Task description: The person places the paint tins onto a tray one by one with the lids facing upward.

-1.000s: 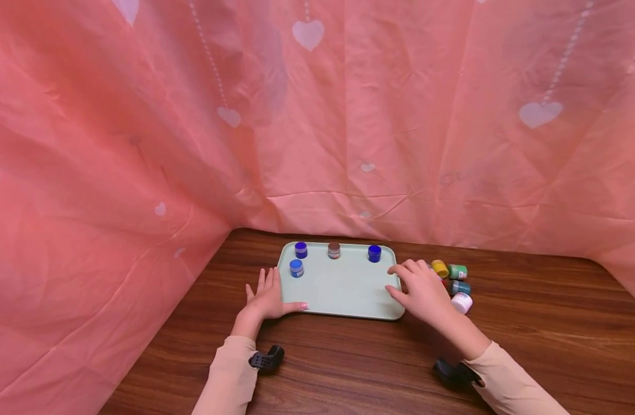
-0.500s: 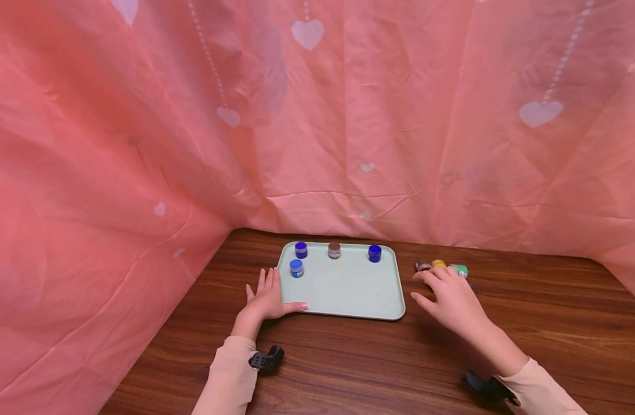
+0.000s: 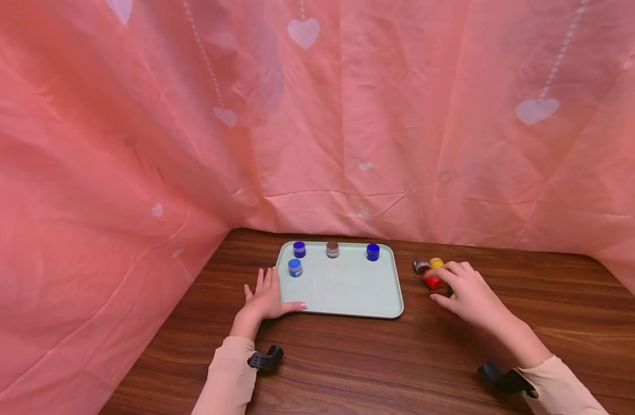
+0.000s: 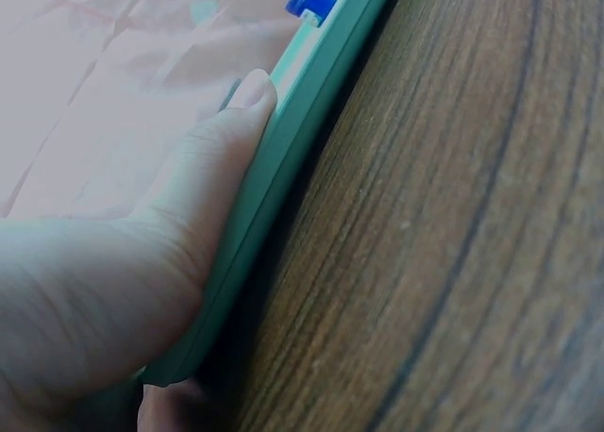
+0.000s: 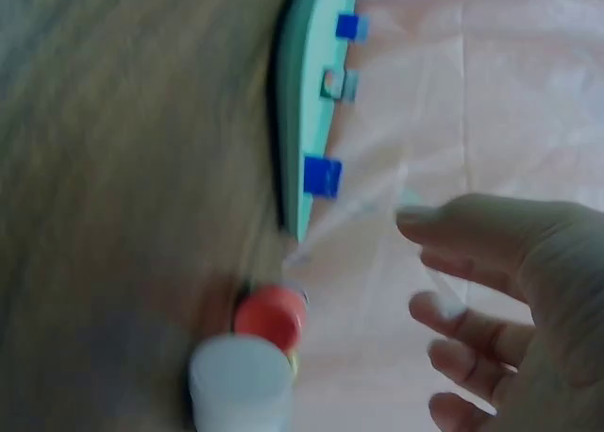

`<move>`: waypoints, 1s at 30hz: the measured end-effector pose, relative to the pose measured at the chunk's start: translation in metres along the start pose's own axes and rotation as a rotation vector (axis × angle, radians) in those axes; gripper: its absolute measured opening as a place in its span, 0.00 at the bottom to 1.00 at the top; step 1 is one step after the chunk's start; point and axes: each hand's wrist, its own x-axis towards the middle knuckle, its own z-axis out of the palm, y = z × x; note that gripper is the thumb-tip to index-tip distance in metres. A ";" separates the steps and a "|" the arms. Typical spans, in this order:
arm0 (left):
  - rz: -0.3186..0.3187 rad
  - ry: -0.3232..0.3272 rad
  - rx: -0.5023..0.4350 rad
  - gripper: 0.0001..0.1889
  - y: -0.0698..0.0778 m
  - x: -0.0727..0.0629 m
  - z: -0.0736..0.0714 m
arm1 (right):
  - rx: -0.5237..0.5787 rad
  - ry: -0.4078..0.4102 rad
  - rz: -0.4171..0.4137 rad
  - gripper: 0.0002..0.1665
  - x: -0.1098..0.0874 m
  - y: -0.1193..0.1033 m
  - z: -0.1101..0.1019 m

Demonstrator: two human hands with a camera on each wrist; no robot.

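Observation:
A pale green tray lies on the table with several small paint jars on it. Two blue jars, one dark blue and one lighter, stand at its left; a brown jar and another dark blue jar stand along the far side. My left hand rests spread on the tray's near left corner, its thumb along the near rim. My right hand hovers, fingers apart and slightly bent with nothing between them, over loose jars right of the tray. Nearest its fingertips is a red jar.
A yellow jar and a dark jar lie beside the red one. In the right wrist view a white jar stands out in front. A pink curtain hangs behind and left of the wooden table.
My right hand has moved right, from the tray's right edge to above the loose jars, uncovering the red one. My left hand and the jars on the tray have stayed in place.

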 end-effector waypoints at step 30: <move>-0.001 -0.016 0.001 0.71 -0.002 0.002 0.000 | -0.072 -0.262 -0.057 0.27 -0.013 0.043 -0.001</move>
